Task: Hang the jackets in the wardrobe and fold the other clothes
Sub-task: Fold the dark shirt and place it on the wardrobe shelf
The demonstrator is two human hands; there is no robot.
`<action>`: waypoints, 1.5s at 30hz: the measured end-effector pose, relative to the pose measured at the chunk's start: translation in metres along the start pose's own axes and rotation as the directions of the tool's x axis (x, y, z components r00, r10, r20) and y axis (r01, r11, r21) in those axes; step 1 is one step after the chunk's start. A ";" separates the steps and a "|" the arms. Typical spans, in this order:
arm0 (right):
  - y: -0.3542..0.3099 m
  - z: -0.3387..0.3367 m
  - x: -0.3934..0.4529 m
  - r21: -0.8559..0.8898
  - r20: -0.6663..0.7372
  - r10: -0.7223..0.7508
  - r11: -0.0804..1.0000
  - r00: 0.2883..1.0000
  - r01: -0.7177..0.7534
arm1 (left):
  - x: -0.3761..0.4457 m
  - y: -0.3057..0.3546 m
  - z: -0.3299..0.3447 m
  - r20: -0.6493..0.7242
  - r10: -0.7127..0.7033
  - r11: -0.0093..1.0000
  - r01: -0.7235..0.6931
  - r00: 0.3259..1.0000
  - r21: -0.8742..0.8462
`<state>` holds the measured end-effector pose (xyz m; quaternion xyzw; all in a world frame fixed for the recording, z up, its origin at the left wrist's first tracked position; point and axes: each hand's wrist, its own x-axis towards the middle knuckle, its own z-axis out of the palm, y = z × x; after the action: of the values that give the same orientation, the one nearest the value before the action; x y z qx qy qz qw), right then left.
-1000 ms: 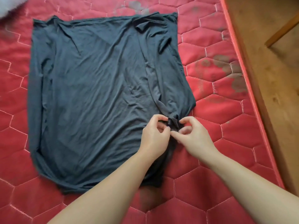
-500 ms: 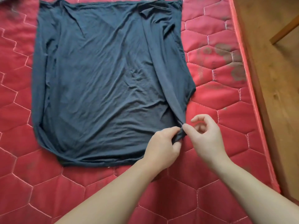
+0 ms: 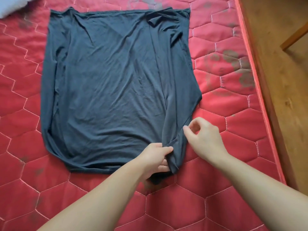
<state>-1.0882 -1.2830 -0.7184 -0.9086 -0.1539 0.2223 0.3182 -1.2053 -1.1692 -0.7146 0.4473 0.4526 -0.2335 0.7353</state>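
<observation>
The thin, floppy dark shirt (image 3: pixel 116 84) is bunched in the left hand (image 3: pixel 156 157); the right hand (image 3: pixel 205 139), loosely curled, holds nothing.

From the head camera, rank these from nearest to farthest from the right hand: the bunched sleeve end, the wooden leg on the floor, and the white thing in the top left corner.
From the right hand:
1. Bunched sleeve end, just to its left, in the left hand's grip.
2. Wooden leg, far up and right, on the floor beside the mattress.
3. White thing, far top-left corner.
</observation>
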 end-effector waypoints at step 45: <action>-0.202 0.213 -0.082 -0.312 0.661 -0.412 0.610 0.628 0.728 | -0.095 -0.059 -0.308 -0.716 -0.025 0.915 -0.272 0.698 -0.297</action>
<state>-1.2929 -1.0578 -0.7114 -0.7563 -0.5860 0.2878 0.0410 -1.4358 -0.9361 -0.7162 0.3805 0.7036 0.0993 0.5918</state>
